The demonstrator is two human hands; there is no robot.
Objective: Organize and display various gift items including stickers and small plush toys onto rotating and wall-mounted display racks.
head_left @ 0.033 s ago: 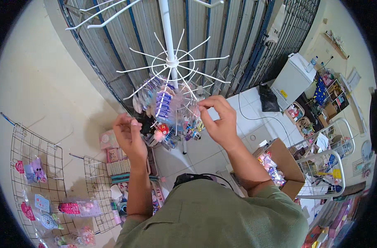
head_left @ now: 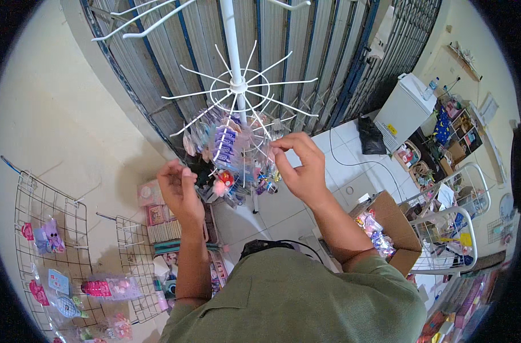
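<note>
White-painted metal, smooth with a slight sheen, on the display rack at twelve o'clock; ribbed, dull metal on the shutter behind; glossy clear plastic around the packets; crinkled, shiny black plastic bag at two; matt cardboard box at four; matt woven cloth shirt at six.

White rack, upper centre.
Packets mid-frame, between left hand and right hand; cardboard box lower right.

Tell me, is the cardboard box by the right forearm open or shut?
Open: the cardboard box has nothing closing its top, and colourful shiny items show inside.
</note>
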